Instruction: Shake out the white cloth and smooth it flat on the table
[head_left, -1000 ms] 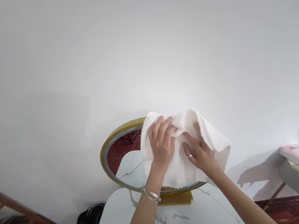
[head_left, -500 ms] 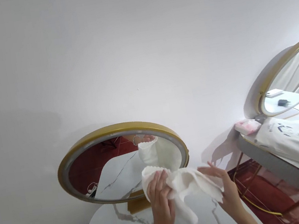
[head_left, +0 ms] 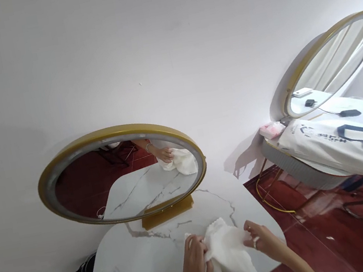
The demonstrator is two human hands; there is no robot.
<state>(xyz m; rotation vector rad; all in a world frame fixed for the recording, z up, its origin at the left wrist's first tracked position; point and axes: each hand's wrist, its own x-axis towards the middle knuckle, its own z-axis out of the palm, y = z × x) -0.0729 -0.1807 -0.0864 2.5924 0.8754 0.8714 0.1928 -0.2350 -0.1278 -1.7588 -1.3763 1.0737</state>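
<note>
The left hand [head_left: 195,265] grips one side of the cloth [head_left: 229,250] and the right hand [head_left: 262,240] pinches the other, probably to spread it between them. Beyond the hands, the mirror [head_left: 122,179] stands on a wide base [head_left: 167,213], probably for steadiness. The cloth is white, soft-looking and crumpled, with a wavy edge; whether it touches the bench [head_left: 111,256] below, I cannot tell.

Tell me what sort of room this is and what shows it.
Probably a dressing or make-up room, whether home or salon I can't tell: a gold-rimmed mirror stands on a marble-patterned table, and a second mirror is at the neighbouring table.
</note>
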